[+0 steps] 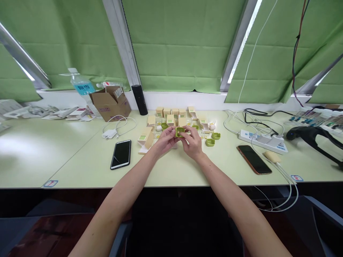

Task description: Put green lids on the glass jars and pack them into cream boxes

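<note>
Between my two hands, just above the table, is a small green square case (179, 132). My left hand (166, 140) grips its left side, and the fingers of my right hand (192, 142) close on its right side. Several small cream boxes (170, 119) stand behind my hands, some with flaps open. An opened cream box (146, 138) lies just left of my left hand. To the right of my right hand sit green case parts (210, 142) and another green piece (215, 136). Small clear and white bits lie among the boxes, too small to name.
A phone (121, 154) lies at left, another phone (254, 159) at right. Behind are a cardboard box (111, 104), a black cylinder (139, 100) and a large water bottle (81, 85). A power strip (262, 141) with cables and a black frame-like object (313, 137) occupy the right.
</note>
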The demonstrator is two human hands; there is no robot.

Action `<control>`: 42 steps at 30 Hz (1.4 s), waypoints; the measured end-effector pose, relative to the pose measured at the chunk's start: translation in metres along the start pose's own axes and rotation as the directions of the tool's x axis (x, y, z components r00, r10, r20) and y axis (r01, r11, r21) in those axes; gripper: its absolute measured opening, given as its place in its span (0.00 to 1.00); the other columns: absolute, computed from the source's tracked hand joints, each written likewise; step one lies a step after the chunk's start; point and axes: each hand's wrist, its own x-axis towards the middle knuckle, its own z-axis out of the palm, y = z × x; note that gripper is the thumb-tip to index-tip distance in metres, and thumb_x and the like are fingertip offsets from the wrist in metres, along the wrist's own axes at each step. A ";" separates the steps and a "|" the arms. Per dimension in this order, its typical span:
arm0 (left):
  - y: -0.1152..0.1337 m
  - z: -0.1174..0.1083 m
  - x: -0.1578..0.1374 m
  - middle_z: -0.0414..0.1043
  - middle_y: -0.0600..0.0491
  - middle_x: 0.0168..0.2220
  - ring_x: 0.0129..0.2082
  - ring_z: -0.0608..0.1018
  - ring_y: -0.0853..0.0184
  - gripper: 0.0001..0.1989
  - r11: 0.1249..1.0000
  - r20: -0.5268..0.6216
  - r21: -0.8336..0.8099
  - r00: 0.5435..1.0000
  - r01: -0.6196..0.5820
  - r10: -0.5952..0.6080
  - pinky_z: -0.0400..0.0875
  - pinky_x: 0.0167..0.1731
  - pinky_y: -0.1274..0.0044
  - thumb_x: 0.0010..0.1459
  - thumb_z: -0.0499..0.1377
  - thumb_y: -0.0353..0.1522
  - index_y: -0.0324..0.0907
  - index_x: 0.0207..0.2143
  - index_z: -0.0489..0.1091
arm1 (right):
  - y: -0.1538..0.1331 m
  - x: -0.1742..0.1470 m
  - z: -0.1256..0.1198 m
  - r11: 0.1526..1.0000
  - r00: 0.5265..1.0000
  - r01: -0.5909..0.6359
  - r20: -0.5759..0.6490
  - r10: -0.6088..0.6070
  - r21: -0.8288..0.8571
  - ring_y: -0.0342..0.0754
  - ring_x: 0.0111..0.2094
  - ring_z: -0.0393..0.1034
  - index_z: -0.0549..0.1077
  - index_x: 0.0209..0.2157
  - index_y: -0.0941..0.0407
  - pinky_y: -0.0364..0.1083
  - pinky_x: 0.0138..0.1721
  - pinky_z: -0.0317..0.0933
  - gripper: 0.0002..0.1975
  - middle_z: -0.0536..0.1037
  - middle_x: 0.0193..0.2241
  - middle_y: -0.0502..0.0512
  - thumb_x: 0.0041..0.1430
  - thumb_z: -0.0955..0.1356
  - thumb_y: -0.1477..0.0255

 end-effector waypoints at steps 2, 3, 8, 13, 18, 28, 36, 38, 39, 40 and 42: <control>0.000 0.000 0.000 0.78 0.51 0.36 0.38 0.81 0.67 0.23 1.000 0.004 0.004 1.000 -0.001 0.001 0.77 0.44 0.74 0.51 0.76 0.44 0.40 0.41 0.75 | 0.000 0.000 0.000 1.000 1.000 0.004 0.002 -0.004 0.001 0.57 0.49 0.72 0.80 0.48 0.48 0.57 0.45 0.74 0.11 0.75 0.54 0.63 0.71 0.65 0.68; 0.000 -0.001 0.000 0.78 0.50 0.37 0.38 0.81 0.67 0.23 1.000 0.008 0.005 1.000 0.000 0.000 0.77 0.44 0.74 0.51 0.76 0.44 0.40 0.41 0.74 | -0.001 0.000 0.000 1.000 1.000 0.014 -0.008 -0.014 0.002 0.57 0.49 0.72 0.80 0.47 0.49 0.56 0.44 0.74 0.11 0.75 0.54 0.63 0.71 0.65 0.69; 0.000 -0.003 0.000 0.79 0.50 0.40 0.39 0.81 0.69 0.23 1.000 -0.003 -0.002 1.000 0.001 -0.001 0.77 0.44 0.76 0.50 0.77 0.42 0.41 0.41 0.73 | -0.003 0.002 -0.001 0.998 0.996 0.059 -0.066 -0.058 0.017 0.55 0.48 0.73 0.81 0.45 0.50 0.54 0.41 0.74 0.12 0.76 0.53 0.64 0.72 0.64 0.70; 0.000 -0.002 -0.001 0.79 0.50 0.40 0.38 0.81 0.68 0.23 0.999 -0.027 0.030 1.000 -0.012 0.013 0.77 0.44 0.75 0.50 0.77 0.42 0.41 0.41 0.74 | -0.002 0.003 0.000 1.000 1.000 0.004 0.009 -0.004 0.025 0.58 0.51 0.73 0.81 0.48 0.48 0.57 0.44 0.75 0.12 0.76 0.54 0.63 0.72 0.64 0.69; 0.004 -0.009 0.005 0.80 0.49 0.45 0.45 0.83 0.64 0.23 0.986 -0.127 0.037 0.978 -0.160 0.164 0.77 0.52 0.68 0.54 0.74 0.44 0.43 0.45 0.74 | -0.004 0.002 -0.001 0.999 1.000 -0.016 0.001 0.016 0.046 0.60 0.61 0.67 0.69 0.62 0.50 0.59 0.48 0.77 0.20 0.72 0.60 0.65 0.71 0.66 0.65; 0.003 -0.027 0.013 0.81 0.50 0.44 0.47 0.84 0.61 0.21 0.950 -0.270 0.008 0.914 -0.313 0.304 0.77 0.56 0.65 0.55 0.74 0.41 0.44 0.44 0.72 | -0.013 -0.005 0.006 0.969 0.918 0.121 0.395 -0.026 -0.218 0.63 0.55 0.64 0.81 0.41 0.55 0.61 0.54 0.67 0.07 0.73 0.52 0.65 0.59 0.74 0.72; 0.001 -0.028 0.014 0.80 0.50 0.44 0.50 0.83 0.60 0.22 0.949 -0.283 0.068 0.906 -0.307 0.314 0.76 0.56 0.64 0.55 0.73 0.42 0.45 0.46 0.71 | -0.010 -0.006 0.011 0.983 0.931 0.090 0.363 -0.026 -0.162 0.60 0.50 0.67 0.78 0.44 0.56 0.58 0.50 0.67 0.08 0.77 0.48 0.64 0.62 0.70 0.76; 0.001 -0.030 0.014 0.80 0.50 0.44 0.50 0.83 0.59 0.22 0.948 -0.284 0.075 0.905 -0.308 0.317 0.76 0.56 0.64 0.55 0.73 0.43 0.44 0.46 0.71 | -0.006 -0.004 0.010 0.999 0.968 -0.016 0.250 0.023 -0.030 0.59 0.50 0.68 0.76 0.46 0.56 0.57 0.49 0.68 0.10 0.77 0.47 0.64 0.63 0.70 0.72; 0.001 -0.030 0.014 0.80 0.50 0.44 0.49 0.83 0.59 0.23 0.948 -0.282 0.078 0.906 -0.307 0.317 0.76 0.56 0.64 0.55 0.73 0.43 0.44 0.47 0.71 | -0.004 -0.003 0.009 0.994 0.980 -0.094 0.182 0.084 0.049 0.58 0.49 0.68 0.76 0.47 0.55 0.57 0.48 0.68 0.11 0.78 0.47 0.63 0.63 0.70 0.70; 0.000 -0.031 0.014 0.80 0.49 0.45 0.49 0.84 0.59 0.23 0.949 -0.278 0.082 0.907 -0.306 0.316 0.76 0.55 0.64 0.54 0.73 0.43 0.44 0.47 0.71 | -0.001 -0.002 0.008 0.975 0.979 -0.182 0.118 0.167 0.129 0.57 0.48 0.70 0.75 0.47 0.54 0.55 0.47 0.68 0.11 0.78 0.47 0.61 0.64 0.70 0.67; -0.001 -0.031 0.014 0.80 0.49 0.45 0.47 0.84 0.60 0.25 0.948 -0.266 0.102 0.910 -0.303 0.319 0.77 0.54 0.65 0.54 0.74 0.44 0.44 0.47 0.71 | 0.005 0.001 0.007 0.890 0.932 -0.356 0.032 0.362 0.286 0.54 0.45 0.72 0.75 0.46 0.54 0.52 0.43 0.68 0.14 0.80 0.44 0.59 0.63 0.71 0.60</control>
